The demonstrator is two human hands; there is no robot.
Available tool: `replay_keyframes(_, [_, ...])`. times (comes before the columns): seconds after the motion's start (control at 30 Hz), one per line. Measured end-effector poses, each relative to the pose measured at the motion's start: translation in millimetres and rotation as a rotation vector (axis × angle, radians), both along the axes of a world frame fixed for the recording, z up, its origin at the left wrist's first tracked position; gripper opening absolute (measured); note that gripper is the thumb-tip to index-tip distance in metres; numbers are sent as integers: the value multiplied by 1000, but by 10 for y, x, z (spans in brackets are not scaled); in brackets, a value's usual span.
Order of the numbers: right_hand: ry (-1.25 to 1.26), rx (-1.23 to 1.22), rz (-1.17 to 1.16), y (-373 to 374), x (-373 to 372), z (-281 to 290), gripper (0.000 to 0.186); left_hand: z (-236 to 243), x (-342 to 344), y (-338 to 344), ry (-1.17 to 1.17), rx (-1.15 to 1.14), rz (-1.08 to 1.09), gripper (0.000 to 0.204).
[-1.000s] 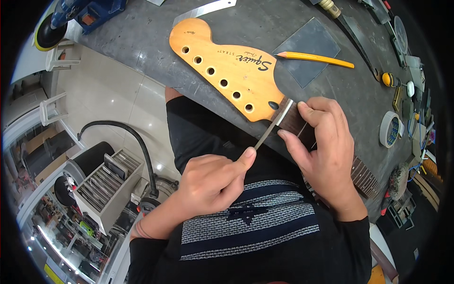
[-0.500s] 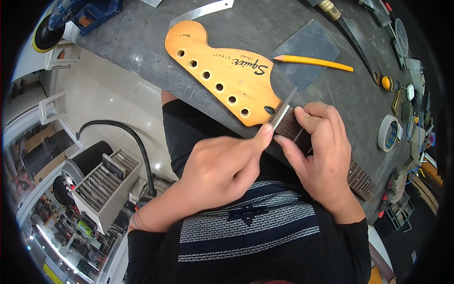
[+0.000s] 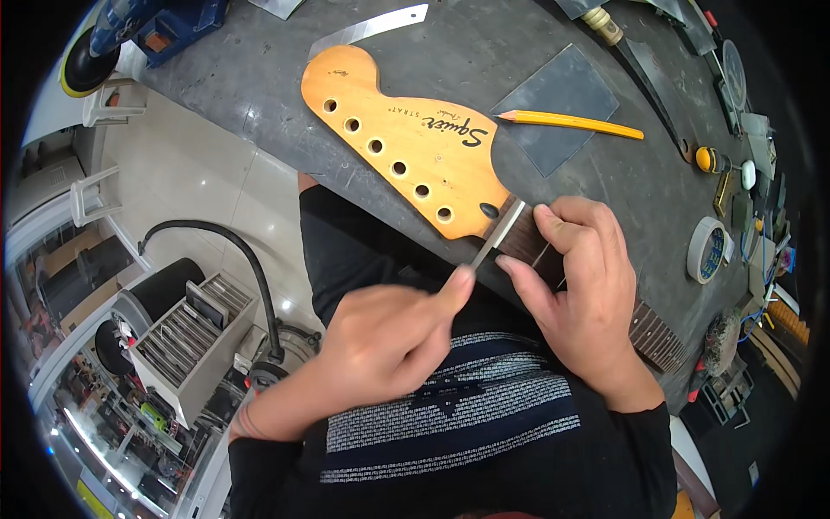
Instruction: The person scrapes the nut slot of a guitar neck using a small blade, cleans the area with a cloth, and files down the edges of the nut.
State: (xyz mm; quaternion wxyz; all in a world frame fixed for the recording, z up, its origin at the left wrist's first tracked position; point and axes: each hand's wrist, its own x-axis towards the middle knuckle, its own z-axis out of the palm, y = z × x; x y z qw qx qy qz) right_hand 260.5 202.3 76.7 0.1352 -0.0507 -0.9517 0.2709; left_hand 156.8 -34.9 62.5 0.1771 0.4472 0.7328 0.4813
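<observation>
A guitar neck lies across the bench, its amber headstock (image 3: 402, 143) pointing up and left, with a row of empty tuner holes. At its base a pale nut strip (image 3: 512, 220) crosses the end of the dark fretboard (image 3: 661, 336). My left hand (image 3: 380, 333), slightly blurred, is closed on a thin grey file (image 3: 482, 258). The file's tip is by the near end of the nut; whether it touches cannot be told. My right hand (image 3: 588, 294) grips the neck just past the nut, with thumb and fingers on its opposite edges. Part of the fretboard is hidden beneath it.
Beyond the neck, a yellow pencil (image 3: 575, 124) rests on a dark abrasive sheet (image 3: 553, 156). A metal ruler (image 3: 376, 28) lies behind the headstock. To the right are a wooden-handled tool (image 3: 644, 82), a tape roll (image 3: 709, 249) and a brush (image 3: 721, 340). A hose (image 3: 246, 251) stands left.
My left hand has drawn the file back toward me and to the left, off the nut's far end. The right hand keeps its grip; the headstock has shifted slightly.
</observation>
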Motion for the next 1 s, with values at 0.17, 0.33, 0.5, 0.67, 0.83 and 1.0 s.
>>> replay_keyframes(0.17, [8,-3,13,-11,-19,-6,59,60,-128,182,0,-45,4,49])
replay_keyframes(0.33, [-1,-8,0,-6,4,-3,59,29,-8,46,-41,-40,14,49])
replay_keyframes(0.5, [2,14,15,-14,-17,2,58,76,-98,157,-30,-44,33,47])
replay_keyframes(0.67, [-1,5,5,3,7,-16,58,14,-48,141,-25,-15,41,45])
replay_keyframes(0.83, [-7,6,11,-20,-6,6,57,67,-64,125,-55,-4,46,46])
replay_keyframes(1.0, [-5,24,2,-3,11,-2,57,21,-73,196,-65,-3,33,49])
